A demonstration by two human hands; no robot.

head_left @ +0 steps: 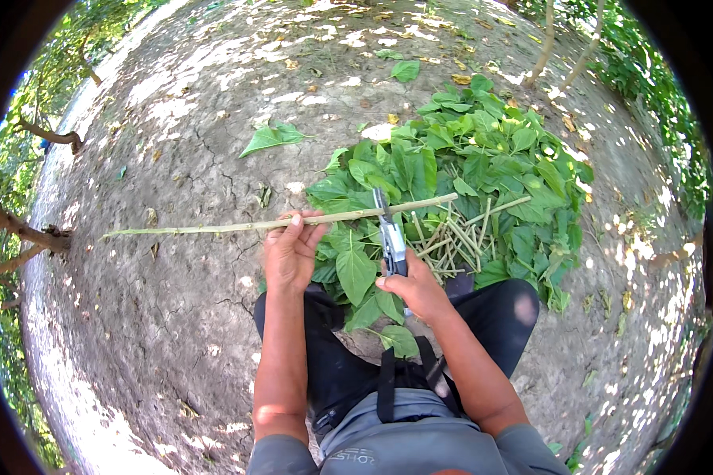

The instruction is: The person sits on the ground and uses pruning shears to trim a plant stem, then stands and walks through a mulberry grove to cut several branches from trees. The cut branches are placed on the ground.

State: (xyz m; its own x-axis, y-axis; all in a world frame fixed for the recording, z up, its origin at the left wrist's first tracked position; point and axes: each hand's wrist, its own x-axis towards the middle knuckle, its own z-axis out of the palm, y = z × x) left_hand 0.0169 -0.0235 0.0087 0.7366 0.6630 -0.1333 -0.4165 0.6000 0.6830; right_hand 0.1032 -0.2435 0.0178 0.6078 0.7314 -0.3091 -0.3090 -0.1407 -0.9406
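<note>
A long, pale green stem (222,227), stripped of leaves, lies almost level across the view. My left hand (289,252) is closed on it near its middle, thumb on top. In my right hand (417,286) is a pair of pruning shears (392,237), fingers wrapped round the handles. The blades meet the stem to the right of my left hand, and the stem's right end reaches past them. Below that end lies a heap of short cut stem pieces (458,241). Large green leaves (483,150) are piled around and behind these pieces.
Cracked dry soil (174,317) spreads around me, dappled with sun. A loose leaf (269,140) lies ahead to the left, another leaf (406,71) farther off. Brown branches (28,229) stand at the left edge, thin trunks (545,43) at the back right. My bent knees flank the near leaves.
</note>
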